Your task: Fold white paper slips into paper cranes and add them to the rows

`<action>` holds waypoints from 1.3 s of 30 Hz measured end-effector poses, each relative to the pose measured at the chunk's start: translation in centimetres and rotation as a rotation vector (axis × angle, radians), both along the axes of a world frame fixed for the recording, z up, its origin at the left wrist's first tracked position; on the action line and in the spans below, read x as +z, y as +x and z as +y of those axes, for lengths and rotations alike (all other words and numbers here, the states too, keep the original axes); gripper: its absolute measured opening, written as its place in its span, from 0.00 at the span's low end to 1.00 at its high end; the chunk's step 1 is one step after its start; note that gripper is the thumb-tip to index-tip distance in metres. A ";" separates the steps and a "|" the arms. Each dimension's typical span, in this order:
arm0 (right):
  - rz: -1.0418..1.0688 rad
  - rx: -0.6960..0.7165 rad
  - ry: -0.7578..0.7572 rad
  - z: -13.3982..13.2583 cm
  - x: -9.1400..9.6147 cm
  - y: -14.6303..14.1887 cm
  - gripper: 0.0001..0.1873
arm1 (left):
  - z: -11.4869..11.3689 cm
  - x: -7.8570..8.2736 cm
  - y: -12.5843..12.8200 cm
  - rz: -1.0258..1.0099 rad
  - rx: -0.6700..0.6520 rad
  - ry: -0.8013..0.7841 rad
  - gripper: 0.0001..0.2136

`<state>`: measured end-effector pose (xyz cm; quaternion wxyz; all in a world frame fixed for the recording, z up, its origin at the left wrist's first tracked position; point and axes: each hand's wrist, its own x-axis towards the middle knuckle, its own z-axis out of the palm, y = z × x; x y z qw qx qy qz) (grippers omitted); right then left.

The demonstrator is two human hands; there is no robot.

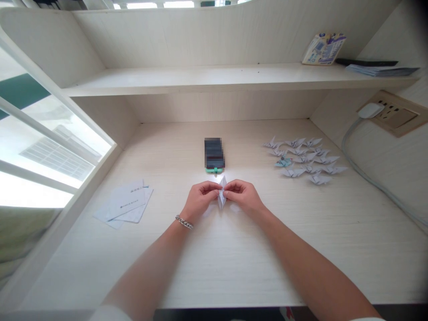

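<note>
folded paper point(221, 200): between left hand point(201, 199) and right hand point(246, 196)
device point(214, 152): beyond both hands
paper cranes point(304, 158): beyond right hand, rightward
sheets point(129, 201): left of left hand

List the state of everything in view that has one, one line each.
Folded paper: creased, pointed at both ends, held
Left hand: pinching the paper
Right hand: pinching the paper
Paper figures: folded, grouped
Loose sheets: flat, overlapping
Plug: in the wall socket
Bracelet: worn
Dark device: pixelated, on or off unclear
</note>
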<state>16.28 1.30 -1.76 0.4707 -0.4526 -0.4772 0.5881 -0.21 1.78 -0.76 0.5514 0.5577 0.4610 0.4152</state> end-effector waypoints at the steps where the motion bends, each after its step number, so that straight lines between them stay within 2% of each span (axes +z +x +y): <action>1: -0.006 -0.004 0.010 0.0 -0.1 0.0 0.11 | 0.0 -0.1 0.0 -0.002 0.002 -0.009 0.08; 5: -0.001 -0.015 0.027 0.1 -0.2 0.1 0.12 | 0.0 -0.2 0.0 0.004 0.017 -0.029 0.10; 12: 0.041 -0.026 -0.055 0.1 0.2 0.0 0.15 | 0.1 -0.1 0.0 -0.013 0.036 -0.047 0.11; 19: 0.022 -0.019 -0.054 0.1 0.4 0.0 0.16 | 0.0 0.0 0.1 -0.040 0.048 -0.041 0.11; 26: 0.004 -0.039 -0.021 0.0 0.2 -0.2 0.16 | 0.1 -0.2 0.2 -0.073 0.047 -0.031 0.11; 39: -0.091 -0.076 0.081 0.2 0.1 -0.5 0.19 | 0.2 -0.3 0.3 -0.132 0.088 -0.153 0.13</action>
